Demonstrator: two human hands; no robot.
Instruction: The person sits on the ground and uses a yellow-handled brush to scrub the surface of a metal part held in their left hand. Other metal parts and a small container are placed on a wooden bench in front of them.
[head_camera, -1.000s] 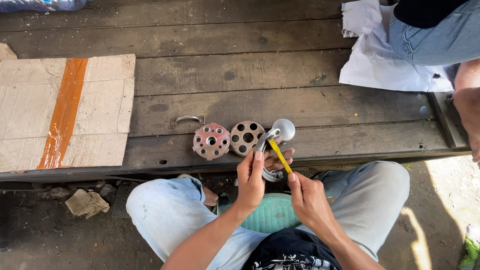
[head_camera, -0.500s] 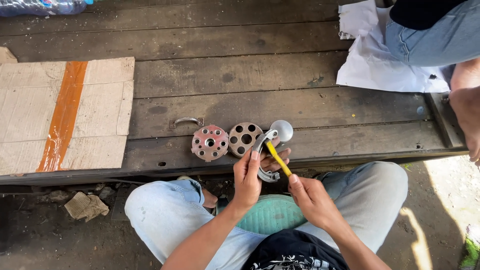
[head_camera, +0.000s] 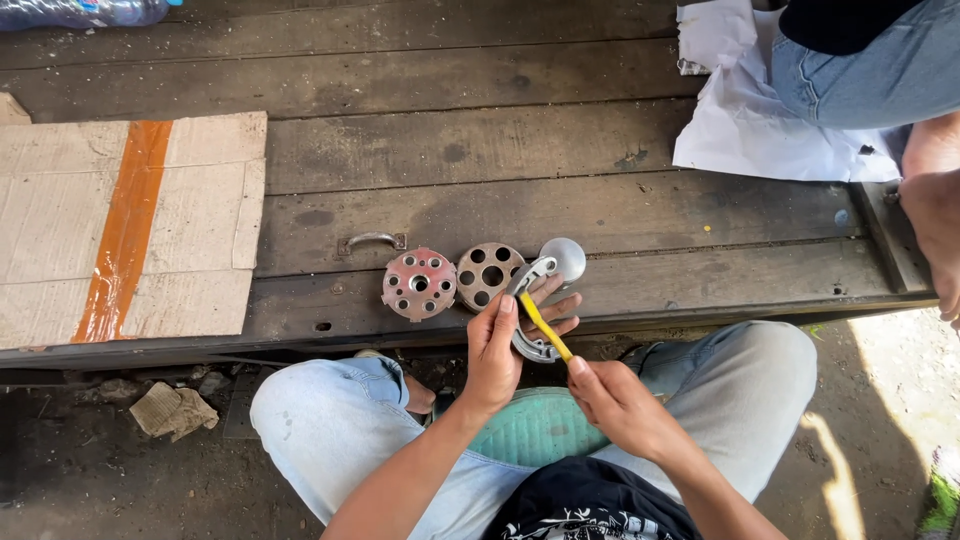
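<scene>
The left hand (head_camera: 497, 345) is gripping a curved grey metal part (head_camera: 532, 300) — it looks like a brake shoe or a similar arc-shaped piece, though the hand is covering much of it — with the thumb over the near face and the fingers curled behind. The part is being held just off the near edge of the wooden platform (head_camera: 600, 190), above the person's lap. The right hand (head_camera: 615, 400) is pinching the lower end of a thin yellow tool (head_camera: 544, 327), narrow and stick-like, and is laying its tip against the inner face of the curve.

To do this step well, I judge that the left hand should be keeping the part steady against the plank edge, while the right is working the tool in short, controlled strokes along the curve rather than levering hard; a slip here could be driving the tip toward the left fingers (head_camera: 556, 308).

On the planks just beyond the hands, a reddish perforated metal disc (head_camera: 418, 284) is lying beside a rust-brown perforated disc (head_camera: 489, 274), and a rounded grey metal cap (head_camera: 565, 256) is sitting just right of those. A small curved metal handle (head_camera: 371, 241) is fixed to the plank near them.

As for packaging — a flattened cardboard sheet (head_camera: 200, 220) with a broad orange tape stripe (head_camera: 125, 230) is lying at the left, crumpled white paper (head_camera: 760, 130) at the upper right beside another person's jeans-clad leg (head_camera: 870, 70), and a clear plastic bottle (head_camera: 80, 12) at the top left corner. No label is readable.
</scene>
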